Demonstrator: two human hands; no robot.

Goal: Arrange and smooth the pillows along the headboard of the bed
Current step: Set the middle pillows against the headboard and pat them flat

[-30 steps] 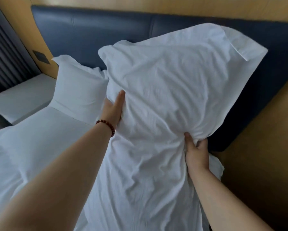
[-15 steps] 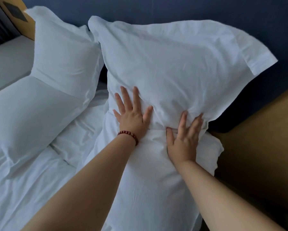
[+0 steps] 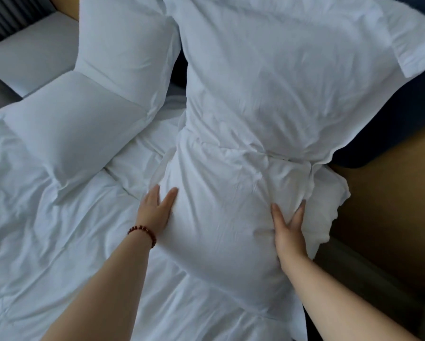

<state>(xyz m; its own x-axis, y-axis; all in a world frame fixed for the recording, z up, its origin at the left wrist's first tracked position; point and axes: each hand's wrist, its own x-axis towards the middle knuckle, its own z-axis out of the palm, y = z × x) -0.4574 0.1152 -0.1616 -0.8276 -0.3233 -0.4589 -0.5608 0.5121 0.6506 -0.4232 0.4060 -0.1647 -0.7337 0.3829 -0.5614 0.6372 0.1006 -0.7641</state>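
Two pairs of white pillows lie at the head of the bed. On the right, an upright pillow [image 3: 280, 77] leans on the dark blue headboard [image 3: 391, 114], and a flat pillow [image 3: 221, 217] lies in front of it. My left hand [image 3: 156, 207], with a red bead bracelet at the wrist, presses flat against that flat pillow's left side. My right hand [image 3: 289, 227] presses its right side, fingers straight. On the left, another upright pillow [image 3: 125, 45] stands behind a second flat pillow [image 3: 71, 129].
A rumpled white duvet [image 3: 46, 242] covers the bed below the pillows. A tan wooden panel [image 3: 391, 205] runs along the bed's right side. At the far left sits a white ledge [image 3: 27, 60] beside dark curtains.
My hands let go of the upright right pillow, which now leans on the headboard, and slid down to the sides of the flat pillow in front. The view tilted down.
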